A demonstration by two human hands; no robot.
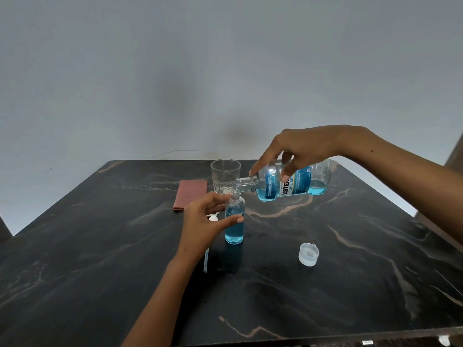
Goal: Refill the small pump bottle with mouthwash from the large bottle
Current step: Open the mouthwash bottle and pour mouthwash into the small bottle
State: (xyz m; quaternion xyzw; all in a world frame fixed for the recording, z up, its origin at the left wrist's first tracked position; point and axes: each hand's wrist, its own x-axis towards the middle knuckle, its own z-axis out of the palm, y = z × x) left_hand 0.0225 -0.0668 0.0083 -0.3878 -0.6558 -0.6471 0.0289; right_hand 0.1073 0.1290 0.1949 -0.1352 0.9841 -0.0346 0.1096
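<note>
Item 1: your right hand (304, 149), above the table's far-right part. Fingers curled over the large bottle (293, 180) from above, thumb on the near face of the label, index finger stretched toward the shoulder. Firm grasp.

Item 2: large bottle, clear w/ blue label, cap off. Held nearly horizontal, neck pointing left and tipped slightly down. Blue mouthwash pooled along the lower side, approx. a third full. Its mouth sits just above and touching or almost touching the small bottle's opening; can't tell which.

Item 3: small bottle (234, 221), clear, upright on the table (350, 284), centre. Pump removed. Blue liquid fills most of the body, level near the shoulder.

Item 4: your left hand (205, 219). Thumb and fingers wrapped loosely round the small bottle from the left, thumb across the front at mid-height, steadying it.

Item 5: cap (308, 254), translucent white, lying open side up, right of the small bottle, well apart.

Item 6: glass (225, 176), clear, upright, behind the small bottle.

Item 7: folded cloth (190, 194), reddish-brown, flat, just left of the glass.

Item 8: pump part (213, 217), white, mostly hidden behind your left hand; its thin tube (206, 261) runs toward you.

Item 9: table, dark marble-look top w/ tan veins.
</note>
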